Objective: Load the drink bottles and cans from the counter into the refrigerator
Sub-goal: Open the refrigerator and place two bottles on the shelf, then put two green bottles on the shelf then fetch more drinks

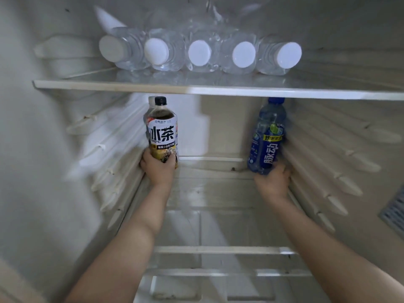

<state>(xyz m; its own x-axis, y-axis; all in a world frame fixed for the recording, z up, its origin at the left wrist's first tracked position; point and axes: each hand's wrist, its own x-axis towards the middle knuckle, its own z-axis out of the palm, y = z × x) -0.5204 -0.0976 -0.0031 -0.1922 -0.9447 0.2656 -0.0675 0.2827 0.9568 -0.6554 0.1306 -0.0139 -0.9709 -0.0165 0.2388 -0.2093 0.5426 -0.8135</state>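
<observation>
Plastic, nearly full and so fairly heavy, I judge: my left hand (158, 166) grasps the base of the iced-tea bottle (162, 130) by the fridge's left wall, and my right hand (273, 180) grasps the blue bottle (267, 136) low by the right wall. The labels look slick, so I'd hold them low and firm.
</observation>
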